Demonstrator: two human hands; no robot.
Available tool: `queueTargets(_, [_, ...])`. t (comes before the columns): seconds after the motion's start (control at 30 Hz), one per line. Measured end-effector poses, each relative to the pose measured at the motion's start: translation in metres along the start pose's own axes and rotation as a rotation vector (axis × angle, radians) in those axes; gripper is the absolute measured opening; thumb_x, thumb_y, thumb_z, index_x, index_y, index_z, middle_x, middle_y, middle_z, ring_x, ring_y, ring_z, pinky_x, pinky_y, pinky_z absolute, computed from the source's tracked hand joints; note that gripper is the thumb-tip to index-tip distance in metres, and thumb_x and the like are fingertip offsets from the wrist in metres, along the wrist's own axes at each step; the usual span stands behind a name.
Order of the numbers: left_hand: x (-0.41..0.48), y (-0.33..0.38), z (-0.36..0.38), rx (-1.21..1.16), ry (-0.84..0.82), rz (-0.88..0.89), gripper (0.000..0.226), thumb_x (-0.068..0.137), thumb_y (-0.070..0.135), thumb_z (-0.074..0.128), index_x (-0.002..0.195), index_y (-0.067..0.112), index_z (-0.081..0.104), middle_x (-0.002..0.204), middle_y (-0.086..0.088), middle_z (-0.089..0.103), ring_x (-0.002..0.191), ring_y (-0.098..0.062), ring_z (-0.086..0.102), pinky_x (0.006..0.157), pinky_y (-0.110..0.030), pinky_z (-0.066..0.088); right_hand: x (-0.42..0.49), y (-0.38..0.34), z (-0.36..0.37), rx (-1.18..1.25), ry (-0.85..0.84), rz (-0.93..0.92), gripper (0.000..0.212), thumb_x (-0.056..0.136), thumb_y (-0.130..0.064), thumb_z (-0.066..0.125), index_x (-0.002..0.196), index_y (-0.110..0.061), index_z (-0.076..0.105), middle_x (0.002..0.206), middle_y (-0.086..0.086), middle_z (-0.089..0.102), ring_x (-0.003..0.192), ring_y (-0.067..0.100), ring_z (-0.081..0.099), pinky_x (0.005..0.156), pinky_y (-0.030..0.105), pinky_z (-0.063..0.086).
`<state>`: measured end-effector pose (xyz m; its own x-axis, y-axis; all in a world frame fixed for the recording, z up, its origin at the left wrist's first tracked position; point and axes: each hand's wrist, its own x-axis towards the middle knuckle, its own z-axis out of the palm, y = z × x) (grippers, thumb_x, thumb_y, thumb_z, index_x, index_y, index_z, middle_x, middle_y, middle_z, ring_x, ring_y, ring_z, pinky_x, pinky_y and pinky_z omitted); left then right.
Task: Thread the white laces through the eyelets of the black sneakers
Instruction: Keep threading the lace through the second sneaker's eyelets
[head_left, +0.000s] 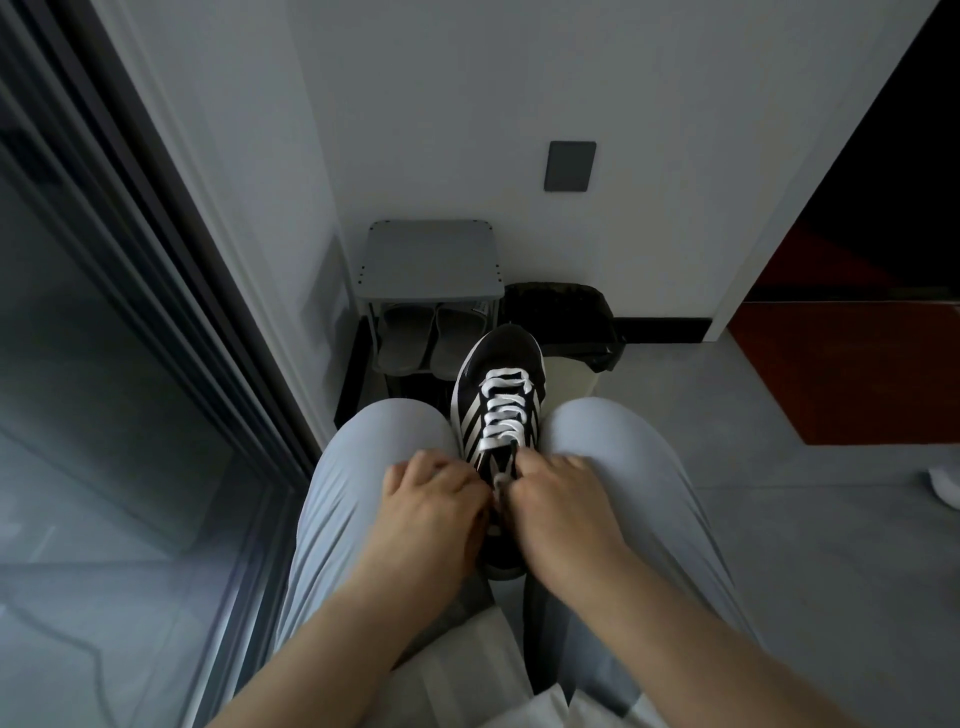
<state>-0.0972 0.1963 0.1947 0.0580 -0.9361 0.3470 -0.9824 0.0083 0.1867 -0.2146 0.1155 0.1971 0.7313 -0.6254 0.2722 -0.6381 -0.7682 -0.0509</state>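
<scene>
Both hands (434, 493) (563, 496) on white lace (506, 396) of black sneaker (500, 356)

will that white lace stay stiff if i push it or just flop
Probably floppy: the white lace lies flat and zigzags across the black sneaker. Likely light, being a thin band. The left hand and right hand seem to pinch it close together, so probably only a short stub pushes straight.

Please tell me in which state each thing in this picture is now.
Sneaker: held between the knees, toe pointing away, mostly laced.
Lace: threaded in crossing rows, ends at the hands.
Left hand: fingers curled, pinching the lace.
Right hand: fingers curled, pinching the lace.
Slippers: side by side on a shelf of the rack.
Bin: lined with a black bag.
</scene>
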Motion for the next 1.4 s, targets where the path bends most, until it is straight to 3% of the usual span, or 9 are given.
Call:
queueTargets(0.1, [0.009, -0.003, -0.009, 0.076, 0.082, -0.154, 0.027, 0.068, 0.04, 0.062, 0.088, 0.022, 0.057, 0.079, 0.008, 0.062, 0.085, -0.018, 0.047, 0.071, -0.03, 0.027, -0.003, 0.001, 0.0, 0.005, -0.012, -0.019, 0.019, 0.064, -0.032, 0.066, 0.048, -0.025, 0.061, 0.054, -0.004, 0.053, 0.046, 0.013, 0.054, 0.05, 0.019, 0.03])
queueTargets(0.27, [0.045, 0.003, -0.005, 0.225, -0.294, -0.262, 0.071, 0.085, 0.047, 0.049, 0.137, 0.004, 0.027, 0.113, -0.005, 0.061, 0.118, -0.026, 0.045, 0.094, -0.034, 0.025, 0.0, 0.01, -0.011, 0.102, 0.097, 0.098, 0.045, 0.047, -0.031, 0.086, 0.068, -0.02, 0.048, 0.055, -0.006, 0.052, 0.047, 0.017, 0.051, 0.053, 0.023, 0.027])
queueTargets(0.47, [0.047, 0.005, 0.012, 0.312, -0.435, -0.165, 0.084, 0.086, 0.037, 0.055, 0.144, -0.001, 0.009, 0.126, -0.005, 0.055, 0.128, -0.023, 0.033, 0.097, -0.031, 0.015, 0.003, 0.017, -0.009, 0.024, -0.036, -0.003, 0.04, 0.05, -0.031, 0.086, 0.077, -0.021, 0.057, 0.06, -0.006, 0.059, 0.067, 0.019, 0.055, 0.064, 0.03, 0.025])
queueTargets(0.57, [0.043, 0.001, 0.005, 0.29, -0.397, -0.12, 0.062, 0.09, 0.034, 0.046, 0.141, 0.008, 0.024, 0.119, -0.001, 0.059, 0.124, -0.022, 0.036, 0.089, -0.033, 0.011, 0.015, 0.034, -0.033, 0.502, -0.212, 0.126, 0.015, 0.078, -0.032, 0.069, 0.08, -0.028, 0.055, 0.061, -0.013, 0.051, 0.063, 0.002, 0.052, 0.06, 0.02, 0.033])
queueTargets(0.7, [0.066, -0.009, -0.021, 0.093, -0.332, -0.21, 0.021, 0.089, 0.04, 0.038, 0.093, 0.024, 0.051, 0.093, 0.004, 0.061, 0.107, -0.018, 0.046, 0.096, -0.034, 0.02, 0.054, 0.062, -0.034, 0.496, 0.107, 0.256, 0.008, 0.086, -0.024, 0.062, 0.078, -0.025, 0.06, 0.065, -0.015, 0.057, 0.058, 0.001, 0.052, 0.057, 0.018, 0.038])
queueTargets(0.9, [0.115, -0.029, -0.005, -0.071, -0.154, -0.412, 0.023, 0.092, 0.038, 0.047, 0.11, 0.025, 0.055, 0.111, 0.005, 0.061, 0.11, -0.02, 0.048, 0.089, -0.034, 0.027, 0.093, 0.055, -0.006, 0.408, -0.182, 0.346, 0.024, 0.085, -0.043, 0.062, 0.09, -0.019, 0.064, 0.09, 0.0, 0.067, 0.086, 0.02, 0.061, 0.074, 0.03, 0.047])
queueTargets(1.07, [0.117, -0.034, 0.013, -0.116, -0.21, -0.385, 0.021, 0.09, 0.039, 0.052, 0.101, 0.022, 0.058, 0.108, 0.002, 0.056, 0.108, -0.022, 0.046, 0.085, -0.031, 0.027, 0.088, 0.055, -0.001, 0.495, -0.089, 0.322, 0.006, 0.087, -0.022, 0.061, 0.085, -0.017, 0.062, 0.081, -0.003, 0.061, 0.073, 0.014, 0.056, 0.063, 0.024, 0.04])
queueTargets(1.27, [0.105, -0.044, 0.006, -0.223, -0.185, -0.365, 0.015, 0.089, 0.034, 0.056, 0.095, 0.02, 0.061, 0.096, 0.006, 0.047, 0.105, -0.022, 0.044, 0.087, -0.032, 0.028, 0.084, 0.056, -0.002, 0.567, 0.004, 0.352, 0.018, 0.087, -0.027, 0.062, 0.073, -0.017, 0.061, 0.06, -0.01, 0.054, 0.054, 0.004, 0.049, 0.05, 0.019, 0.032])
queueTargets(1.4, [0.104, -0.042, 0.008, -0.235, -0.18, -0.352, 0.016, 0.087, 0.036, 0.059, 0.093, 0.022, 0.063, 0.108, 0.005, 0.052, 0.109, -0.02, 0.041, 0.086, -0.028, 0.025, 0.101, 0.057, -0.001, 0.583, -0.01, 0.345, 0.012, 0.088, -0.03, 0.061, 0.083, -0.019, 0.06, 0.071, -0.009, 0.055, 0.062, 0.009, 0.05, 0.055, 0.025, 0.035])
